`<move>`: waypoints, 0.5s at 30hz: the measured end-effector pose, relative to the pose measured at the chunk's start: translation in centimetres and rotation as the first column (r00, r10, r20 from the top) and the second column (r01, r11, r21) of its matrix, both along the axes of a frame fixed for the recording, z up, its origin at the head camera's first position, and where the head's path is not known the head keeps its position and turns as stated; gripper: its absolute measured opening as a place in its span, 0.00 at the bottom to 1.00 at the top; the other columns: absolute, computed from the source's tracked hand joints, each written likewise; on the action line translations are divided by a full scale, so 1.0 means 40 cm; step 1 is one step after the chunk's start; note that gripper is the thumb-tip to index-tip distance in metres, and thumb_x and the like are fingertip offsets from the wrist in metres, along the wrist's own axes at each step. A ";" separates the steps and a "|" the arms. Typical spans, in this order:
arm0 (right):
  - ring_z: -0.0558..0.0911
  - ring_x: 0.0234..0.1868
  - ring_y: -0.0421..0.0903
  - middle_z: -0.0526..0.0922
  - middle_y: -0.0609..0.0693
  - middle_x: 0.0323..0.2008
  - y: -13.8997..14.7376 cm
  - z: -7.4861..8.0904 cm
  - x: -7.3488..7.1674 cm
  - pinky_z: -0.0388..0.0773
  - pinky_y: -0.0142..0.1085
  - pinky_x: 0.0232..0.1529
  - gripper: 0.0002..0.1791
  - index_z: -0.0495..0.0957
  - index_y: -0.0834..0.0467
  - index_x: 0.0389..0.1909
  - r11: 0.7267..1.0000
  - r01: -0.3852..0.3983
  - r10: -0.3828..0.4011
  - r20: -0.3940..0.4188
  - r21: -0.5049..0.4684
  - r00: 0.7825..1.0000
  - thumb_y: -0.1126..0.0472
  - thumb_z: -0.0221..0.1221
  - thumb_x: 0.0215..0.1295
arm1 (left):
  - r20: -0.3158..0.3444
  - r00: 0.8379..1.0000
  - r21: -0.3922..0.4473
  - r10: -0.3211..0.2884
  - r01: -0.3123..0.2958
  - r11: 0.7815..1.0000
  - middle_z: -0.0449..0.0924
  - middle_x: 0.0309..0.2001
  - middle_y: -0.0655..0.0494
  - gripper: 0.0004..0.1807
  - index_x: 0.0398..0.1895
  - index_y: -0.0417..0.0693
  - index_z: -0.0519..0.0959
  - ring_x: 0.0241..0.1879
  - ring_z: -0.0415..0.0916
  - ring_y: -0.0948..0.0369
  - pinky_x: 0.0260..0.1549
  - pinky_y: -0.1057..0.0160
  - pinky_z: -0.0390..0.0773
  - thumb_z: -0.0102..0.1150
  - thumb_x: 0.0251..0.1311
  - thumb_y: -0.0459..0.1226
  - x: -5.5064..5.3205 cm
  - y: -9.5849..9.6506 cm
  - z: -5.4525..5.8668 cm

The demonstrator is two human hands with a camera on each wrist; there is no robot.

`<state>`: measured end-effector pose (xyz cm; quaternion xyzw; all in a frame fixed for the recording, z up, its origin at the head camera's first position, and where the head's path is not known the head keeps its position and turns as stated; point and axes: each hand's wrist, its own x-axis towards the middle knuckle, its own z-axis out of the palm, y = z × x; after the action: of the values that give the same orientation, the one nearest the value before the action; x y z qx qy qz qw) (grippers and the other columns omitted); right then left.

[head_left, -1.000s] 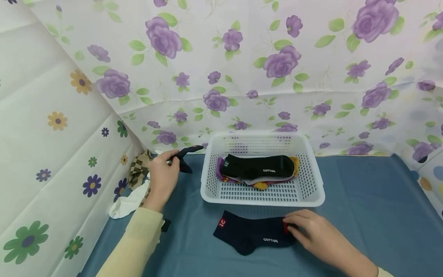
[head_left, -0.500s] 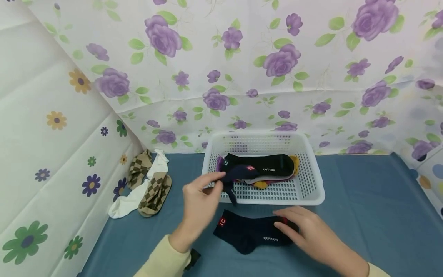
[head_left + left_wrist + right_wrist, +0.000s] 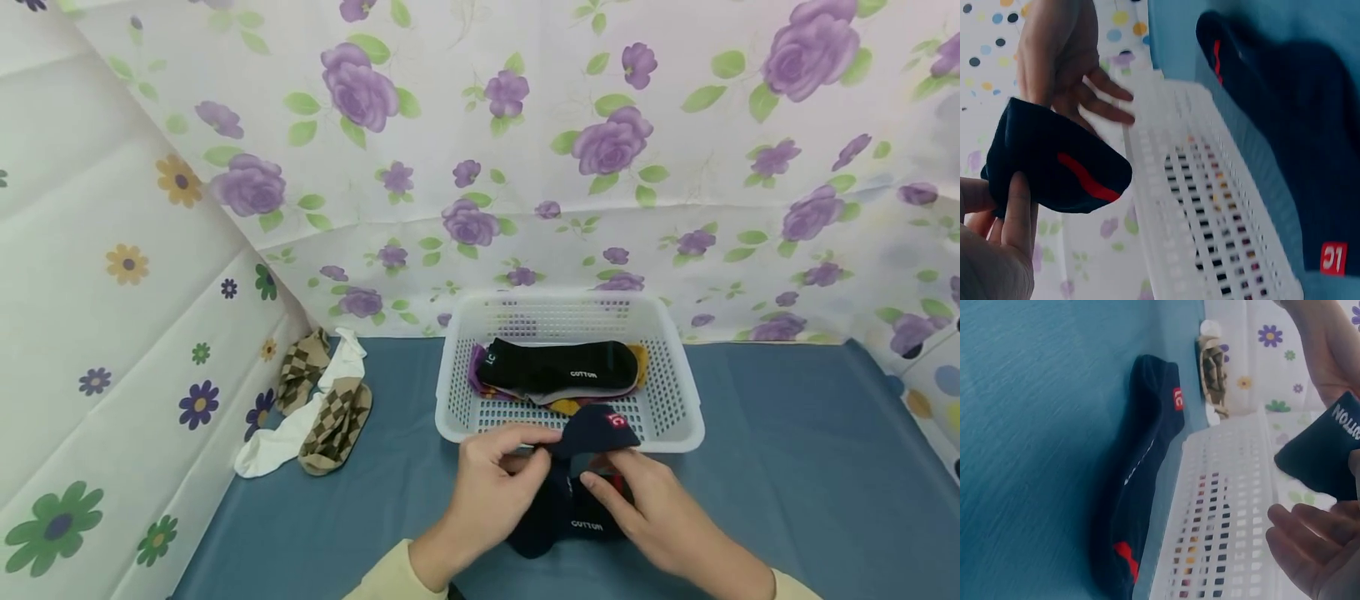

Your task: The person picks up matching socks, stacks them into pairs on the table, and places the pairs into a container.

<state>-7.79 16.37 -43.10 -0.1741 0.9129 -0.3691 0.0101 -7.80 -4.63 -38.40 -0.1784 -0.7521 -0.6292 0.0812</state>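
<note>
My left hand (image 3: 491, 487) pinches a dark navy ankle sock (image 3: 588, 430) with a red tag at its cuff, holding it up over the basket's front rim. My right hand (image 3: 663, 512) is at the cuff end, its fingers parted and loosely extended; the left wrist view shows these right fingers (image 3: 1107, 100) spread behind the held sock (image 3: 1054, 162). Below both hands a matching navy sock (image 3: 534, 527) lies flat on the blue cloth, partly covered by them in the head view. Its red tag and red toe stripe show in the right wrist view, on the flat sock (image 3: 1141, 462).
A white perforated basket (image 3: 681, 408) stands against the flowered back sheet, with a black sock (image 3: 555, 367) on top of several coloured ones. At left on the blue cloth (image 3: 780, 467) lie a white sock (image 3: 273, 446) and brown checkered socks (image 3: 337, 425).
My left hand has carried the held navy sock from beside the checkered socks rightward to my right hand. The right hand has left the flat sock's toe and risen to the held sock.
</note>
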 end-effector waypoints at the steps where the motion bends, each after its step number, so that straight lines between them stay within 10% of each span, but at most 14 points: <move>1: 0.71 0.26 0.31 0.73 0.32 0.28 0.000 0.000 0.001 0.70 0.27 0.25 0.08 0.71 0.34 0.43 1.000 -0.003 0.003 -0.009 -0.011 1.000 0.41 0.49 0.67 | 0.019 1.000 -0.001 -0.023 0.023 1.000 0.83 0.45 0.54 0.14 0.42 0.49 0.83 0.34 0.83 0.63 0.27 0.67 0.82 0.54 0.58 0.25 0.006 0.006 0.006; 7: 0.76 0.47 0.32 0.73 0.33 0.51 -0.001 0.000 -0.002 0.78 0.34 0.39 0.23 0.62 0.34 0.63 0.998 -0.065 0.064 -0.128 -0.001 0.990 0.44 0.51 0.67 | 0.143 0.977 0.042 -0.158 0.153 0.987 0.75 0.54 0.56 0.23 0.59 0.52 0.72 0.49 0.78 0.58 0.39 0.66 0.81 0.55 0.60 0.29 0.009 0.022 0.003; 15: 0.69 0.36 0.29 0.71 0.33 0.39 -0.004 -0.001 0.007 0.70 0.27 0.31 0.15 0.70 0.37 0.44 0.993 -0.042 0.069 -0.249 0.111 0.966 0.46 0.62 0.58 | 0.366 0.920 -0.066 -0.142 0.178 0.982 0.71 0.49 0.64 0.34 0.62 0.71 0.63 0.47 0.76 0.66 0.39 0.66 0.78 0.67 0.51 0.50 -0.012 0.041 -0.037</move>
<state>-7.50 16.20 -43.15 -0.2444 0.9196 -0.2952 -0.0868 -8.29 -3.00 -39.90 -0.1247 -0.7671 -0.6180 -0.1184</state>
